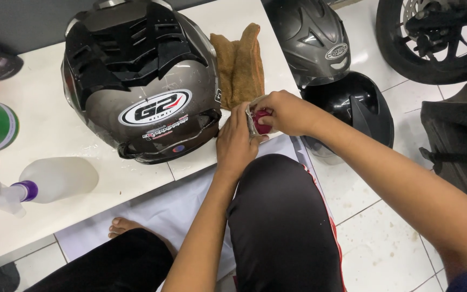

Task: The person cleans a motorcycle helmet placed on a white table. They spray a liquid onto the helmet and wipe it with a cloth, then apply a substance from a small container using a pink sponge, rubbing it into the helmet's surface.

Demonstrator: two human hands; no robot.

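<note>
Both hands, left (236,143) and right (285,112), closed on small maroon object (261,120) (perhaps a container), beside grey helmet (141,81), brown cloth (240,62)

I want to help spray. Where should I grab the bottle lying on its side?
Grip the spray bottle around its wide, cloudy white body, coming from above. It lies flat on the white table, purple collar and trigger head pointing left, so the rounded body probably gives the steadiest hold.

One head-worn view looks steeply down from close above onto a low white table (55,135), facing toward twelve o'clock. The wearer's arms enter from five and six o'clock. Tiled floor (374,238) fills three to five o'clock. No second view overlaps.
</note>
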